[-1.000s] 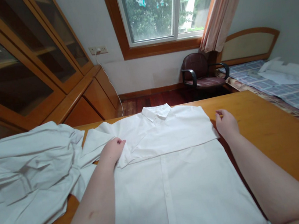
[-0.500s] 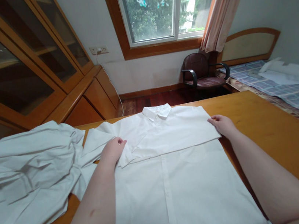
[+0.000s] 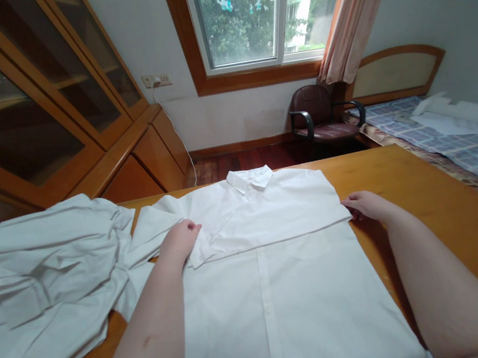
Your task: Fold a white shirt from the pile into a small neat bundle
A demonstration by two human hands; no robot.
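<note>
- Left hand (image 3: 179,239) — pressed flat, ungripping, on the white shirt's (image 3: 280,280) folded left sleeve.
- Right hand (image 3: 366,206) — touching the shirt's right edge; grasp impossible to tell.
- Table (image 3: 440,216) underneath.

Left hand (image 3: 179,240) palm down, right hand (image 3: 365,206) flat, fingers seemingly curled

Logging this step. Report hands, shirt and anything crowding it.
Left hand flat on folded sleeve edge, right hand at the shirt's right edge. White shirt flat on the table, collar far side. Crumpled white cloth heaped left, touching it.
</note>
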